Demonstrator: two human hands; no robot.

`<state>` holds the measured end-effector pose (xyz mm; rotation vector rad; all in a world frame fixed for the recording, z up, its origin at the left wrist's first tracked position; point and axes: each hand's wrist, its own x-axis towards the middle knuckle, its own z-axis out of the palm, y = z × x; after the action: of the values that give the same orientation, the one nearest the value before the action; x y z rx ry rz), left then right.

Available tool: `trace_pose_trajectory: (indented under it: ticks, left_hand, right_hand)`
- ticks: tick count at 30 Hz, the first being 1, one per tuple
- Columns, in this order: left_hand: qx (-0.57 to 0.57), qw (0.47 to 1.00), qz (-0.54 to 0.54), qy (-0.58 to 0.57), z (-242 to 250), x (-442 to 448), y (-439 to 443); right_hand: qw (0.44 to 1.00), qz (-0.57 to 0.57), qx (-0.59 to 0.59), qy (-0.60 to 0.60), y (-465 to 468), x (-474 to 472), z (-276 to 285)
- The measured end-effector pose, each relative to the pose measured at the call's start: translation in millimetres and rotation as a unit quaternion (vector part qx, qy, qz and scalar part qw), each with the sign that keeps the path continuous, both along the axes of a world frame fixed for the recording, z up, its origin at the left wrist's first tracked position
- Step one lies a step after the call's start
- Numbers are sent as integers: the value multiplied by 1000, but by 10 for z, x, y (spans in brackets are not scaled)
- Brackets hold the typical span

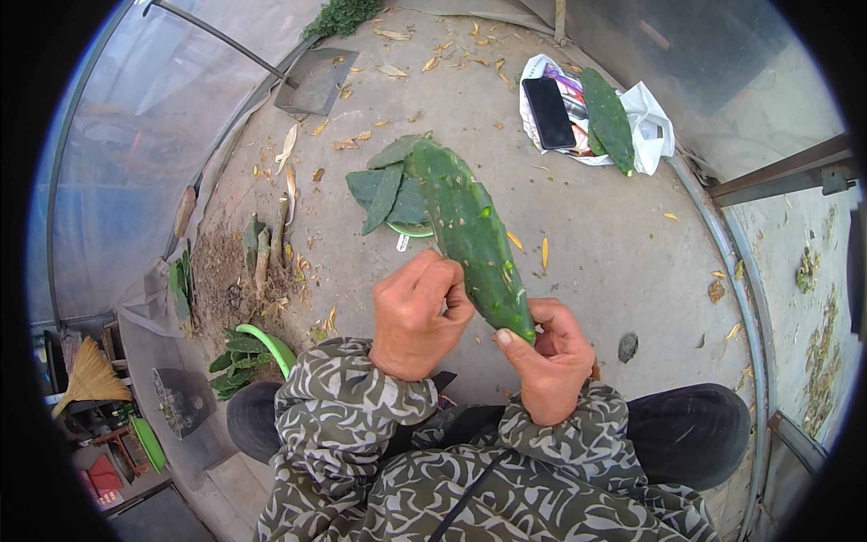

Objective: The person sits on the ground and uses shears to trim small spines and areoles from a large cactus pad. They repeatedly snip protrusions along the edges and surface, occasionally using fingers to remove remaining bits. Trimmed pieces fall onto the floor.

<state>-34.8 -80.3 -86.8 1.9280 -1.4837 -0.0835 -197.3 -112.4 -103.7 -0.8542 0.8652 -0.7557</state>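
Note:
A long green cactus pad (467,223) slants up and away from me, with small bright-green spots and pale scars on its face. My right hand (552,356) grips its narrow lower end between thumb and fingers. Curled shut at the pad's left edge is my left hand (420,315); its fingertips are partly hidden, and I see nothing held in it. Beyond the pad, several flat cactus pads (386,193) rest on a green-rimmed container (411,232), partly covered by the pad I hold. A small white tag (402,242) shows at that rim.
On the far right, a black smartphone (548,113) and another cactus pad (607,118) lie on a white plastic bag (652,129). Cactus stumps (271,244) stand in soil at left. A dustpan (317,81), a straw broom (91,376) and a stone (628,347) lie about.

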Motion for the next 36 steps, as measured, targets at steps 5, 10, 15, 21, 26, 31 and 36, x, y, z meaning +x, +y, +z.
trace_pose_trajectory:
  ticks: [5, 10, 15, 21, 26, 31, 36]
  left_hand:
    - [6, 1000, 23, 13, 47, 36, 47]
    - [51, 994, 98, -13, 58, 196, 197]
    - [126, 981, 137, -55, -27, 361, 402]
    - [289, 944, 158, -25, -222, 440, 616]
    - [352, 916, 148, -124, -988, 461, 997]
    - [785, 610, 102, 41, -1959, 483, 1785]
    - [756, 636, 145, 53, -2484, 379, 2300]
  right_hand:
    - [1000, -17, 19, -3, 14, 15, -37]
    - [989, -66, 97, -85, 8, 40, -89]
    - [978, -88, 124, -142, -2, 71, -150]
    - [972, -86, 134, -170, 10, 99, -188]
    - [969, -94, 143, -176, 20, 127, -183]
    - [966, -92, 146, -192, 21, 164, -170]
    - [962, -88, 163, -203, 26, 211, -169]
